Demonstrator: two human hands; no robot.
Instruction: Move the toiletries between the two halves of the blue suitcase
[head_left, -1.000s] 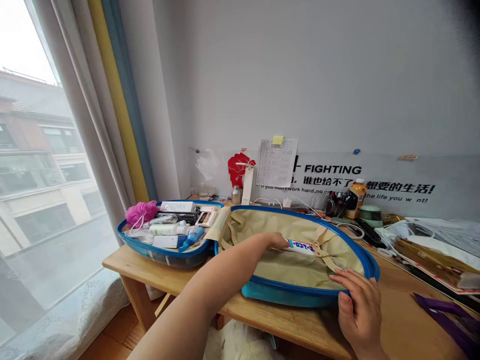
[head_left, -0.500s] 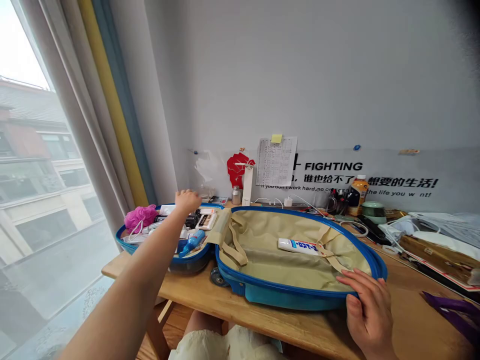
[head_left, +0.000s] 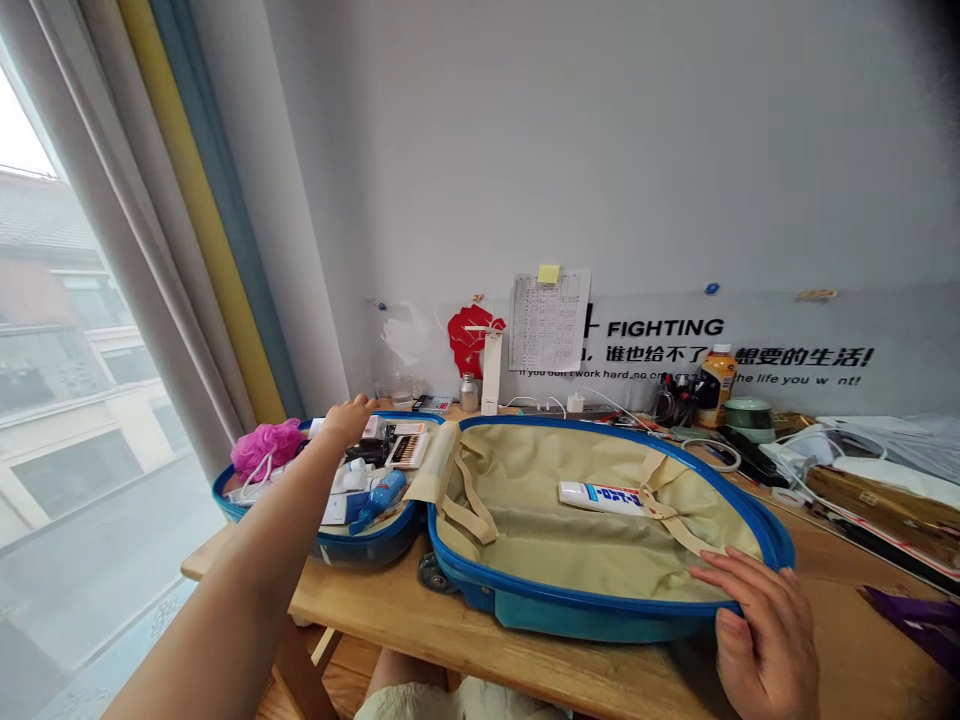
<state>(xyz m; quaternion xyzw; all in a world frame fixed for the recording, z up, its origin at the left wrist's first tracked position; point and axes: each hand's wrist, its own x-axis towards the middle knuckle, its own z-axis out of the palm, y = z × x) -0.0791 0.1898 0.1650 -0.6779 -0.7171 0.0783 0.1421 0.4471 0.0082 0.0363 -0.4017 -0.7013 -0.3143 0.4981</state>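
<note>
A blue suitcase (head_left: 592, 600) lies opened out on the wooden table. My left hand (head_left: 347, 420) reaches over its smaller left half to the far rim; its fingertips are mostly hidden. Below that arm are a pink bath puff (head_left: 266, 447), a blue bottle (head_left: 384, 495), a box of cotton swabs (head_left: 409, 450) and several white and black items. In the beige-lined right half lies a tube of toothpaste (head_left: 604, 498), one end by the crossed straps (head_left: 664, 510). My right hand (head_left: 772, 630) rests on the near right rim, fingers stretched out and thumb outside.
Along the wall stand an orange drink bottle (head_left: 716, 385), a green jar (head_left: 748, 418) and a small silver bottle (head_left: 469, 392). Cables, papers and a brown case (head_left: 870, 495) crowd the right side. A purple item (head_left: 911, 615) lies near the right edge. A curtained window is at left.
My left hand has moved left and slightly down along the far side of the case. My right hand stays at the rim. The view has shifted a little.
</note>
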